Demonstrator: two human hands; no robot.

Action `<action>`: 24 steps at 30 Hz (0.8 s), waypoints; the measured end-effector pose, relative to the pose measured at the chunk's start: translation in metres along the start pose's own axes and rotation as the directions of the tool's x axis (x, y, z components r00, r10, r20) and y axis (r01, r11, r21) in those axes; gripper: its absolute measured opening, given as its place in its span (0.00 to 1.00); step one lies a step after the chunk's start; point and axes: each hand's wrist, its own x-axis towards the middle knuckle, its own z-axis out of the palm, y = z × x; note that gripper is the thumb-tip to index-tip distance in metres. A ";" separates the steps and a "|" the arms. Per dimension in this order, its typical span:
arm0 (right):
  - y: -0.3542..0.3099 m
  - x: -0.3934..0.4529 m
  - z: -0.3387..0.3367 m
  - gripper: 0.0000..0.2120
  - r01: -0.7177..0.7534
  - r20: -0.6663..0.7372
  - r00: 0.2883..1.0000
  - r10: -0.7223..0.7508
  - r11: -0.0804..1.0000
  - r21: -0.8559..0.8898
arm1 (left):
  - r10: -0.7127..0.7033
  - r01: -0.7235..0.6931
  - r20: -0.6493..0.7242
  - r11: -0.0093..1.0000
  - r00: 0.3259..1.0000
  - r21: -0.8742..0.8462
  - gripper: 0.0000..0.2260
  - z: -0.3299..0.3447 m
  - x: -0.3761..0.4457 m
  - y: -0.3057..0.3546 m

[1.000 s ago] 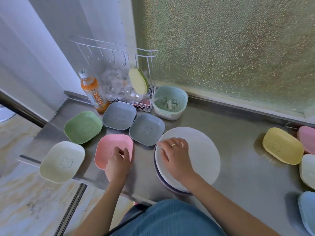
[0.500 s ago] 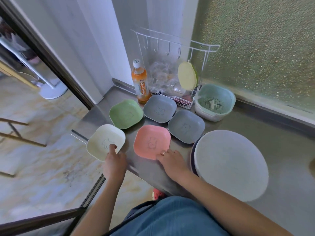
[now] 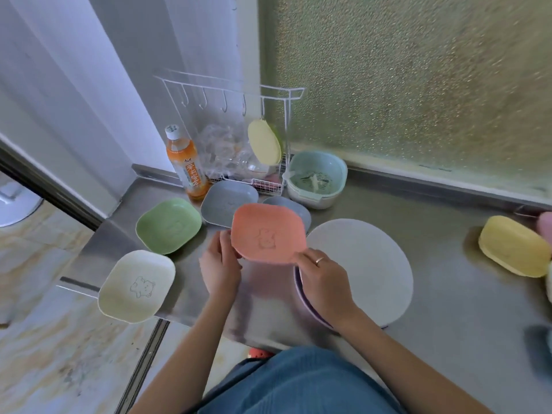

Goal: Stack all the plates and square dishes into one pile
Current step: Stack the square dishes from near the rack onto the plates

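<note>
Pink square dish (image 3: 268,236) at frame centre, lifted clear of the steel counter (image 3: 442,294), level, cavity up. Left hand (image 3: 220,269) grips its left corner, fingers pinched on the rim; right hand (image 3: 322,277) grips the lower right corner, thumb on top. Two-handed hold probably keeps the dish flat for a centred drop.

Just right of it: white round plate (image 3: 370,270) sitting on a purple plate whose edge barely shows; judged to be the base of the pile, since the dish already overlaps its upper left edge.

Still loose: two grey dishes (image 3: 228,203) behind the pink one, the further partly hidden; green dish (image 3: 168,225) to the left; cream dish (image 3: 137,286) at lower left, overhanging the counter edge; yellow dish (image 3: 512,246) at far right, with others cropped there. Task judged early.
</note>
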 end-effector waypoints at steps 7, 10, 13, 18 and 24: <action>0.075 -0.063 -0.047 0.13 -0.151 -0.088 0.985 0.145 0.986 -0.065 | 0.059 -0.103 0.399 0.991 0.915 0.090 0.11 0.079 -0.035 0.034; 0.096 -0.085 -0.061 0.12 -0.202 -0.062 0.978 0.197 0.976 -0.084 | 0.068 -0.189 0.509 0.963 0.858 0.190 0.11 0.103 -0.055 0.034; 0.112 -0.105 -0.062 0.11 -0.196 0.015 0.980 0.198 0.977 -0.079 | 0.055 -0.269 0.566 0.914 0.822 0.303 0.12 0.114 -0.067 0.029; 0.118 -0.112 -0.057 0.12 -0.132 0.089 0.986 0.139 0.989 -0.070 | 0.067 -0.340 0.563 0.853 0.823 0.396 0.13 0.117 -0.073 0.027; 0.104 -0.070 -0.052 0.14 -0.080 -0.073 0.994 0.080 0.997 -0.002 | 0.126 -0.316 0.424 0.853 0.897 0.415 0.11 0.102 -0.065 0.026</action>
